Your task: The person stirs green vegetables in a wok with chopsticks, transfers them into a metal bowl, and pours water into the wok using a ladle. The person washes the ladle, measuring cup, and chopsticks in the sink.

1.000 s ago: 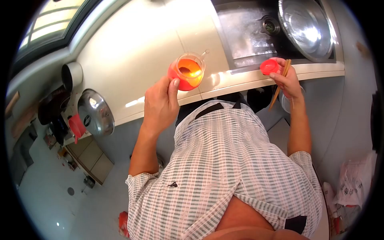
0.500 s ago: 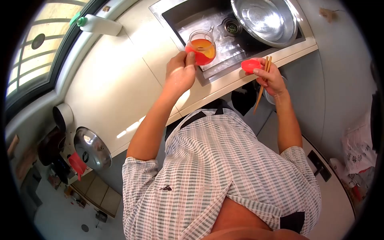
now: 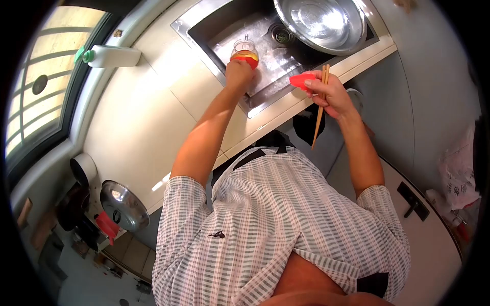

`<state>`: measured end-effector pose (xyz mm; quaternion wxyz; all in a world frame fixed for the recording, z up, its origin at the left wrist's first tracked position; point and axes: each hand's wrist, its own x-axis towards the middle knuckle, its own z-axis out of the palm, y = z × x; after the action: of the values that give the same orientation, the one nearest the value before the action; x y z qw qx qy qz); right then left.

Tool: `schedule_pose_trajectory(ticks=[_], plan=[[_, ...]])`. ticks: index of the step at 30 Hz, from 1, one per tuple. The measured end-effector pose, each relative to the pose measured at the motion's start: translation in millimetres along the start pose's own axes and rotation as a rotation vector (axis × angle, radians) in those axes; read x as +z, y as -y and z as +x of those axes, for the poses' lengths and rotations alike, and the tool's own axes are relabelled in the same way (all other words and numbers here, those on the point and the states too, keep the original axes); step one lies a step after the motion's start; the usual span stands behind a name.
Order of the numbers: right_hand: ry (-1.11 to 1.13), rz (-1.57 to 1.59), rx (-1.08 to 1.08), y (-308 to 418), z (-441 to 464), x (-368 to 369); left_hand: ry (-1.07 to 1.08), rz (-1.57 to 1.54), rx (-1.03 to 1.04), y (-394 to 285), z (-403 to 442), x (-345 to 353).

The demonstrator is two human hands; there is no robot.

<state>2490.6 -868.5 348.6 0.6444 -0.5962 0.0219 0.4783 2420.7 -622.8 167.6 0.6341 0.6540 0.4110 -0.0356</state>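
Observation:
Over the left part of the steel sink (image 3: 250, 109), my left hand (image 3: 239, 74) is closed around a small clear glass pot (image 3: 246, 50) with a thin glass projection on its far side. Yellow-orange and red show in its lower part, partly covered by my fingers. My right hand (image 3: 334, 97) is near the counter's front edge. It pinches a small red dish-like piece (image 3: 301, 81), perhaps a lid, at the fingertips. A pair of wooden chopsticks (image 3: 320, 112) is also gripped in that hand, tips pointing down toward my body.
A large metal basin (image 3: 286, 15) rests over the sink's right side, near the drain (image 3: 281, 35). A white bottle with a green cap (image 3: 115, 56) lies by the window. A pan lid (image 3: 125, 204) and a red plastic item (image 3: 107, 227) are at lower left.
My left hand has carried the glass pot farther over the sink and turned, its back now upward. The red piece has tilted to a more edge-on view. The camera view has shifted slightly.

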Motion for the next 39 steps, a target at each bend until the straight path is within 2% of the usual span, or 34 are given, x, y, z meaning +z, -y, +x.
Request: schedule_pose_trajectory(ticks=[5,11,19,22,39], plan=[[-0.034,0.008,-0.009,-1.7,4.7,-2.7,-0.045,0.175,-0.014,50.3,54.8,17.1],[-0.052,-0.003,0.014,-3.5,2.5,-6.8,-0.076,0.078,-0.099,79.3,90.2,32.7],[-0.093,0.026,0.0,-3.0,4.9,-7.4,-0.052,-0.064,-0.296,30.8,59.1,31.6],[-0.091,0.03,-0.004,-3.1,4.7,-11.2,0.024,-0.058,-0.25,24.9,48.5,30.8],[-0.02,-0.106,-0.013,0.2,26.2,-2.5,-0.164,0.0,-0.392,38.9,61.7,33.3]])
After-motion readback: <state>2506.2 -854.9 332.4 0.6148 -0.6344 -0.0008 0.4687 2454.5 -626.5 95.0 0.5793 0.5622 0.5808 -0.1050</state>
